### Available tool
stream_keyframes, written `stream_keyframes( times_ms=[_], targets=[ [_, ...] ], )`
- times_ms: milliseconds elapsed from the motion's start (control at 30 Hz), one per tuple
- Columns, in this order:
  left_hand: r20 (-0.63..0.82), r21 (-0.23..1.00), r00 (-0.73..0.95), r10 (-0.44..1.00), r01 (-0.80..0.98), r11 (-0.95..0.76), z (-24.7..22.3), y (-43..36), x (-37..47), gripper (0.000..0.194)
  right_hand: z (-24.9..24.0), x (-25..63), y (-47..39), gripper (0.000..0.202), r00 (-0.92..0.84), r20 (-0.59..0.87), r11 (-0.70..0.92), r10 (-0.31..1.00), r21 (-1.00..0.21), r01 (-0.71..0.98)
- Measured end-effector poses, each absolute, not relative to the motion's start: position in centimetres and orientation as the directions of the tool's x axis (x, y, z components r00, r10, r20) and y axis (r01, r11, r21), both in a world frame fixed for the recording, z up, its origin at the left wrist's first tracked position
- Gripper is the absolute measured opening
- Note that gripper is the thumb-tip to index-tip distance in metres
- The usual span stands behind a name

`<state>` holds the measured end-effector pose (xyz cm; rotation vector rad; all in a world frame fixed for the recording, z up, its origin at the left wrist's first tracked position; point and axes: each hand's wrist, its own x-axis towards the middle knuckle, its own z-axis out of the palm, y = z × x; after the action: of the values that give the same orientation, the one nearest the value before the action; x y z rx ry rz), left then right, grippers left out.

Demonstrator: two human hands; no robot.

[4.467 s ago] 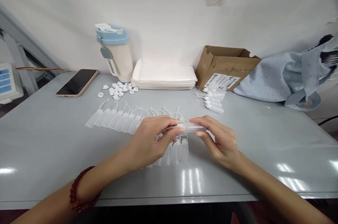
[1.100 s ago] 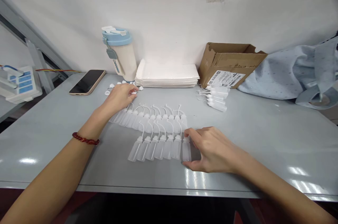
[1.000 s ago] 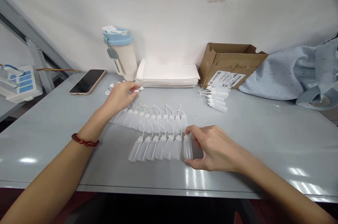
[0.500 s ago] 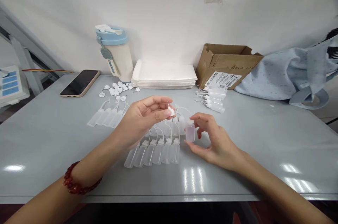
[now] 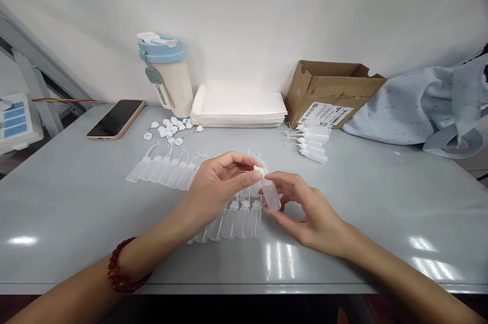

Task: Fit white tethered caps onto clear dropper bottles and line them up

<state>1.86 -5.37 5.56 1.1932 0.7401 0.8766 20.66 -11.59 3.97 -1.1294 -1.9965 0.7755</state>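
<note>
My left hand (image 5: 224,181) pinches a small white cap (image 5: 258,170) with a thin needle tip. The cap is at the mouth of a small pinkish bottle (image 5: 272,196), which leans with its top to the left. My right hand (image 5: 301,207) holds that bottle between thumb and fingers. Whether the cap is seated cannot be made out. Beneath and in front of my left hand lie rows of clear bottles (image 5: 243,219) with strap-like tubes. Another row of bottles (image 5: 162,169) lies to the left, with loose white caps (image 5: 171,128) behind it.
A phone (image 5: 116,118), a blue-lidded cup (image 5: 170,77) and a stack of white envelopes (image 5: 240,109) stand or lie along the back. Farther right are a cardboard box (image 5: 331,92), several small bottles (image 5: 312,144) and a light blue cloth bag (image 5: 407,105).
My left hand has moved right with the cap, bringing it to the bottle's top. The bottle in my right hand has tilted from upright to the left.
</note>
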Motion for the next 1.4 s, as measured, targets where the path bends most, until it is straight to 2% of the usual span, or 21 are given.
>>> stream_keyframes(
  times_ms=[333,567,767,1133,1400],
  targets=[
    [-0.139,0.974,0.464,0.875,-0.097,0.206,5.6,-4.9,1.7,0.017,4.3,20.8,-11.6,0.059,-0.385,0.339,0.489,0.859,-0.766,0.417],
    [-0.192,0.965,0.512,0.837,-0.058,0.257,5.7,-4.6,1.5,0.016,4.7,20.9,-11.4,0.058,-0.394,0.374,0.516,0.839,-0.777,0.361],
    [-0.194,0.972,0.525,0.829,-0.010,0.233,5.7,-4.1,1.1,0.020,4.6,21.0,-11.3,0.038,-0.368,0.411,0.537,0.834,-0.758,0.370],
    [-0.199,0.979,0.529,0.825,0.061,0.197,6.0,-3.8,0.6,0.013,4.3,20.9,-11.6,0.018,-0.337,0.431,0.547,0.837,-0.657,0.519],
    [-0.168,0.985,0.553,0.816,0.066,0.157,6.0,-4.3,0.7,0.016,3.2,21.2,-11.4,0.032,-0.352,0.495,0.581,0.794,-0.446,0.681]
  ],
)
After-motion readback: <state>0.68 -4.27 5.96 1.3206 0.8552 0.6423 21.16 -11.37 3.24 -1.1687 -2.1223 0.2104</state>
